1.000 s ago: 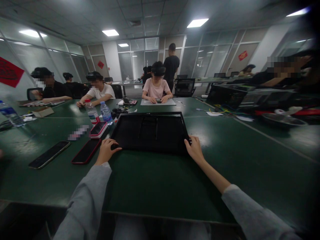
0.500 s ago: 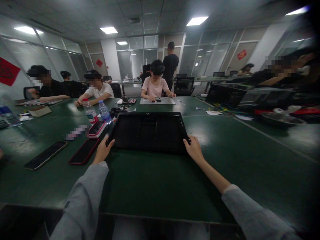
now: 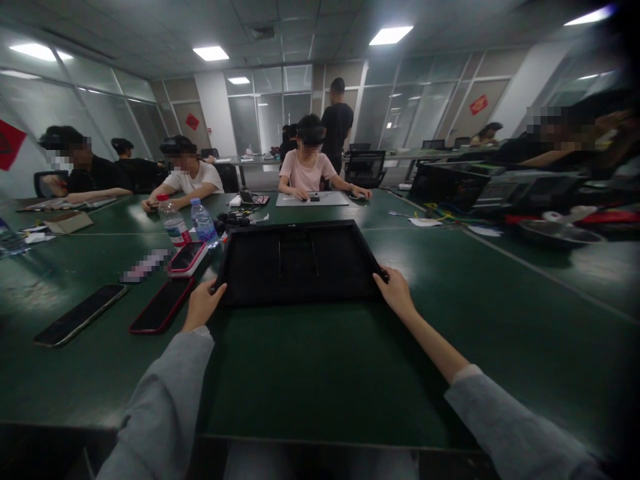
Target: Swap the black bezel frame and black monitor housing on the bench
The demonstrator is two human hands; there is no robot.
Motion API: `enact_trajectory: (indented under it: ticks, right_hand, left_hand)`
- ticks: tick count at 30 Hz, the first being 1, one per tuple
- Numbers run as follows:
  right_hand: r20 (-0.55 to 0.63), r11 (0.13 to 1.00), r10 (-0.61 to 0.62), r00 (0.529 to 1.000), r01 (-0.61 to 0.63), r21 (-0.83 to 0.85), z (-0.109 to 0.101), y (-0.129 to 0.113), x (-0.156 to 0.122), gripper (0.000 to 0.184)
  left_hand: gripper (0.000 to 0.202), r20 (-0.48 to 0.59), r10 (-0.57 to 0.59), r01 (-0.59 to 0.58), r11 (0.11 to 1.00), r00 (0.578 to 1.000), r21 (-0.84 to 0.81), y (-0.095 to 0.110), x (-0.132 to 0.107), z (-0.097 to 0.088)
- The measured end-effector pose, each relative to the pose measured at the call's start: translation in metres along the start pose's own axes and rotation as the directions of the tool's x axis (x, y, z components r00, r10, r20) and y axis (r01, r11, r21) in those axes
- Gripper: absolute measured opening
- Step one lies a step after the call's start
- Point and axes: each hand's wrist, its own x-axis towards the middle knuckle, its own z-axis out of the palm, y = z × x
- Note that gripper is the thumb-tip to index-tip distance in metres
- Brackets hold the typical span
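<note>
A black monitor back cover point(image 3: 250, 267), a wide shallow shell with a raised rim, lies over the green table in front of me. At its near left corner, my left hand point(image 3: 204, 303) is closed round the edge. My right hand point(image 3: 397, 290) grips the near right corner, thumb on top and the other fingers partly hidden. A faint rectangular recess shows in the middle of the cover. Left of my left hand lies a red-edged phone point(image 3: 163, 307), with a second phone in a pink and white case point(image 3: 189, 257) just beyond it.
Another dark phone point(image 3: 83, 315) rests further left. Two plastic bottles, one red-capped point(image 3: 173, 221) and one blue-capped point(image 3: 203, 223), stand behind the cover's left side. A co-worker in pink point(image 3: 309, 167) sits opposite. Computer hardware point(image 3: 450, 190) and a pan point(image 3: 555, 235) are at the right.
The cover has turned slightly and its near right corner has shifted a little right with my right hand. Both hands keep their hold. The co-worker opposite has moved one hand outward.
</note>
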Motion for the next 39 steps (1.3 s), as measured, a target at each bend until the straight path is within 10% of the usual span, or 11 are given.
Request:
enact_trajectory:
  ticks: [15,39]
  right_hand:
    - [-0.058,0.997,-0.071,0.996,0.069,-0.035,0.000,-0.002,-0.003,0.046]
    - [0.051,0.996,-0.022,0.998,0.026,-0.089,-0.006,0.010,0.001,0.041]
  left_hand:
    - [0.046,0.065,-0.010,-0.006,0.971,0.998,0.237,0.023,-0.009,-0.003]
    - [0.055,0.096,-0.097,0.080,0.983,0.991,0.167,0.015,-0.003,0.001]
